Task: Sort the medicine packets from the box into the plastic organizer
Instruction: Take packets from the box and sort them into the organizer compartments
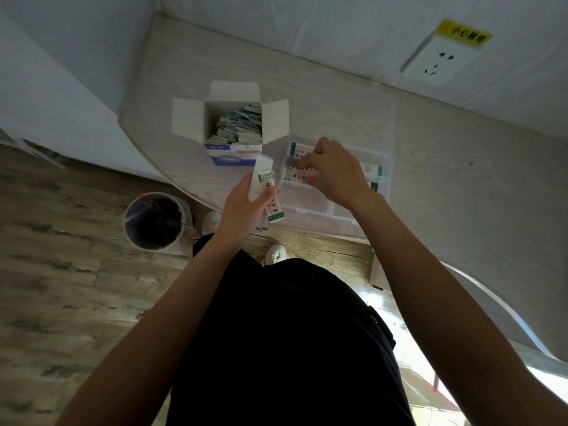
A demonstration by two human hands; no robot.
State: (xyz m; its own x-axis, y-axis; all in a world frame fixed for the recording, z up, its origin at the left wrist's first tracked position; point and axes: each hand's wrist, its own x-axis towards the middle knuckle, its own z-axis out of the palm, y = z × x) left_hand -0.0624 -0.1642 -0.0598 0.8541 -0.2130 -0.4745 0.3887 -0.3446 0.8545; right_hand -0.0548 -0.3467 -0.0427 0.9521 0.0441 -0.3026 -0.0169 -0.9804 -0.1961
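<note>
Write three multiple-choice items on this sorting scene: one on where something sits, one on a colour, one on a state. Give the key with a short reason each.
1. Where does the waste bin stand?
A. On the table beside the box
B. On the wooden floor, left of the person's feet
C. Inside the organizer

2. What colour is the label above the wall socket?
A. Yellow
B. Red
C. Blue

3. What state is the medicine box in?
A. Taped shut
C. Lying crushed flat
B. Open, flaps spread, packets inside

Key:
1 B, the bin stands on the floor planks below the table edge.
2 A, a yellow strip with dark characters sits on the socket's top edge.
3 B, the flaps fold outward and a stack of packets shows inside, while the left hand holds a few packets and the right hand reaches into the plastic organizer.
</note>
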